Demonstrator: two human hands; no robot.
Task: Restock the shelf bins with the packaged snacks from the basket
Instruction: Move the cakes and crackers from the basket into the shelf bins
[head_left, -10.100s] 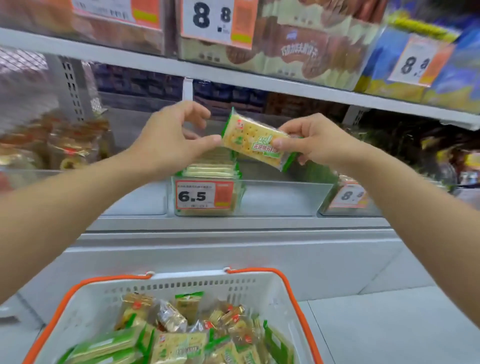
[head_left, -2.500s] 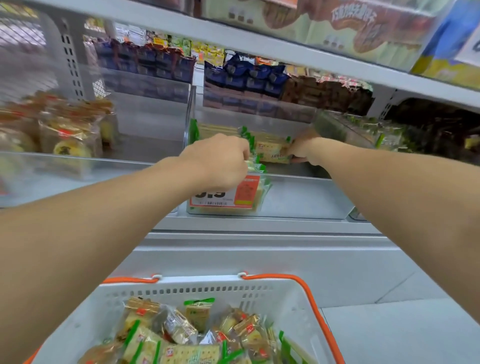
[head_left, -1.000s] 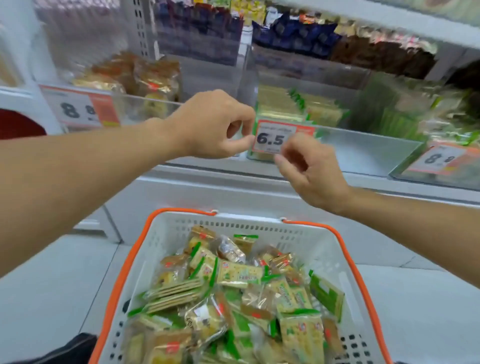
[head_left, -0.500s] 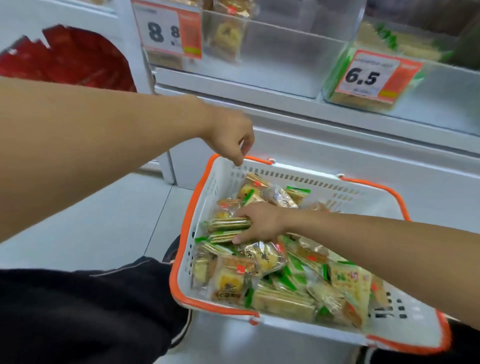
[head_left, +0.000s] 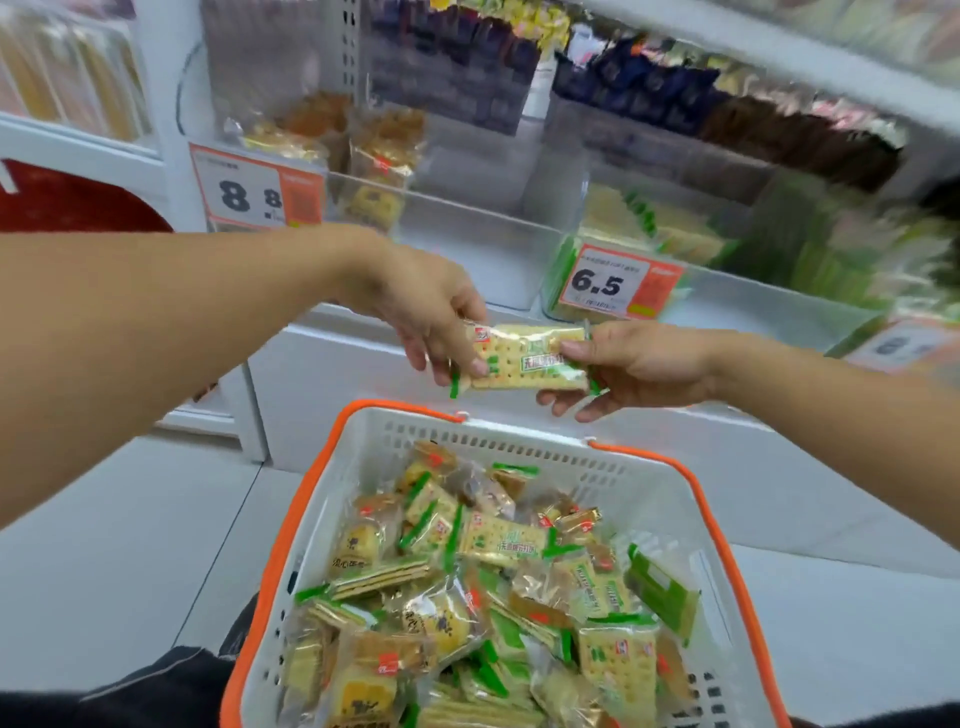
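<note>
**Kid:** What is going on right now?

**Helper:** Both hands hold one cracker pack (head_left: 524, 358) up above the basket (head_left: 670, 470). The left hand (head_left: 431, 312) pinches one end, and the right hand (head_left: 634, 366) pinches the other end.

**Kid:** So which step is this?

**Helper:** I think it is the carry step — the pack is out of the basket but not in a bin yet.

**Kid:** Where does it go?

**Helper:** Most likely the bin (head_left: 737, 291) with the 6.5 price tag (head_left: 618, 283) — packs like it sit there. The hands need to lift it over the clear front wall and lay it flat.
</note>
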